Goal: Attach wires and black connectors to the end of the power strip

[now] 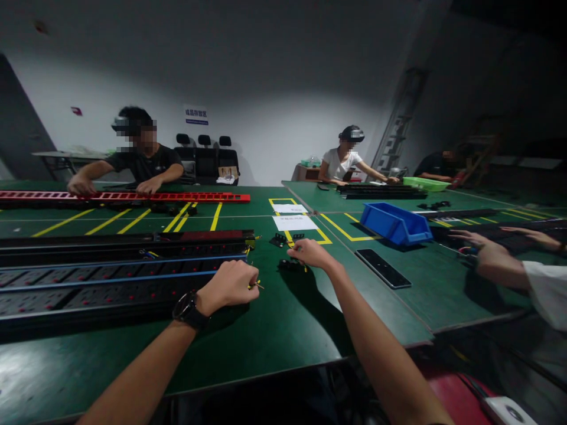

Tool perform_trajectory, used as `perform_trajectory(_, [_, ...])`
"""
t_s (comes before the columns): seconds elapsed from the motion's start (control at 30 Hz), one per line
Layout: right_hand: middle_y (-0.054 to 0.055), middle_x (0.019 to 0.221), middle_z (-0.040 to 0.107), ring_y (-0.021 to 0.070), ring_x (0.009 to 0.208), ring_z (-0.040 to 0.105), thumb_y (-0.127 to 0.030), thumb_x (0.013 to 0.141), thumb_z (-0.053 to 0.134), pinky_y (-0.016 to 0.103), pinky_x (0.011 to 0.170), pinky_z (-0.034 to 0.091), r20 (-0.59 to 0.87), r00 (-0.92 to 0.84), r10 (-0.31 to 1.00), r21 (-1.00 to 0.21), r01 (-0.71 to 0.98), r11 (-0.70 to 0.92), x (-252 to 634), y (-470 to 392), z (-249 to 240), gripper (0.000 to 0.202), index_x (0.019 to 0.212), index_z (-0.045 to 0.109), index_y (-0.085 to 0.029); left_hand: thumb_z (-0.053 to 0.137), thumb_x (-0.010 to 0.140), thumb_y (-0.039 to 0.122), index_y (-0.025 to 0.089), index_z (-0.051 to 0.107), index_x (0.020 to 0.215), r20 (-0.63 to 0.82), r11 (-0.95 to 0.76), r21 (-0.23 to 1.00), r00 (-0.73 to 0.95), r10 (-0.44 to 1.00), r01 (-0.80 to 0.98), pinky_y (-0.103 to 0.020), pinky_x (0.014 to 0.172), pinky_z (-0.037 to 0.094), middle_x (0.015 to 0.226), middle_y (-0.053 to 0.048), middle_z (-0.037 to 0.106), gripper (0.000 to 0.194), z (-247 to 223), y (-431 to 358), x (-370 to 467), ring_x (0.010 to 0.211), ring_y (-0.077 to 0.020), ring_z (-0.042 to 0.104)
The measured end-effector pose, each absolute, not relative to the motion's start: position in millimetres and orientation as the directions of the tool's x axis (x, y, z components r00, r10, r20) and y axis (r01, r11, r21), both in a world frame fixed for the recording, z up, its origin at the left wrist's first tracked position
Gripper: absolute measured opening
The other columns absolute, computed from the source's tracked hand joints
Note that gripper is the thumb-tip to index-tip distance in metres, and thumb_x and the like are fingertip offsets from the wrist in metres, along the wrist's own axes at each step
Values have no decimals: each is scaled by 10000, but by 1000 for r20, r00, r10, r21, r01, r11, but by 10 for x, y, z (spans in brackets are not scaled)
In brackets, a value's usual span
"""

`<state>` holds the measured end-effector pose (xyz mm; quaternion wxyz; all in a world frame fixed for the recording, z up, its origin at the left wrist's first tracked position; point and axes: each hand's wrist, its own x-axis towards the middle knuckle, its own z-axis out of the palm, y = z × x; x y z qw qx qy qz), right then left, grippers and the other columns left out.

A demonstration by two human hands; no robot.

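Pinched in the left hand are thin yellow leads, beside the ends of black power strips, probably laid lengthwise to keep wiring reachable. The right hand curls by a small black part; whether it grips anything, I can't tell.

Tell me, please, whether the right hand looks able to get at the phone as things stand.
Probably yes: the phone lies on the green tabletop to the right of the right hand, with nothing visible between them; the blue bin stands beyond it without covering it.
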<state>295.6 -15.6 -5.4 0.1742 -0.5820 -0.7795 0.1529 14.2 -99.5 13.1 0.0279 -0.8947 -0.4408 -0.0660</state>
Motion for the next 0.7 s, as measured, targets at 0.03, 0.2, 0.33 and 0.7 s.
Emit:
perform_trajectory(0.03, [36, 612, 683, 177, 606, 644, -487, 895, 621, 247, 572, 383, 70, -292, 954, -441, 848, 293, 2954, -154, -65, 333, 857, 731, -175, 551, 794, 295, 196, 679, 759, 142, -616, 6, 609, 781, 788, -278, 579, 318, 749, -59, 701, 165, 138, -999, 145, 686, -190, 621])
perform_trajectory(0.2, [55, 810, 706, 182, 689, 628, -594, 779, 721, 256, 565, 381, 31, -390, 920, -426, 828, 365, 2979, -110, -156, 472, 977, 703, -167, 546, 790, 272, 190, 664, 759, 153, -633, -15, 627, 764, 774, -278, 575, 314, 757, -62, 699, 147, 153, -1010, 143, 706, -190, 627])
perform_trajectory(0.33, [94, 1002, 702, 238, 871, 650, -616, 625, 841, 276, 658, 431, 42, -384, 922, -419, 831, 365, 2992, -90, -214, 852, 1295, 574, -161, 555, 805, 301, 196, 663, 763, 153, -646, -30, 642, 751, 763, -282, 586, 344, 774, -59, 705, 156, 143, -1009, 132, 718, -199, 636])
perform_trajectory(0.7, [34, 888, 718, 173, 767, 636, -209, 701, 764, 248, 649, 442, -35, -566, 824, -519, 715, 469, 2899, -180, -128, 323, 1018, 727, -159, 542, 884, 434, 176, 679, 798, 149, -642, -83, 646, 749, 763, -303, 645, 437, 798, -98, 720, 305, 176, -1060, 160, 758, -237, 680])
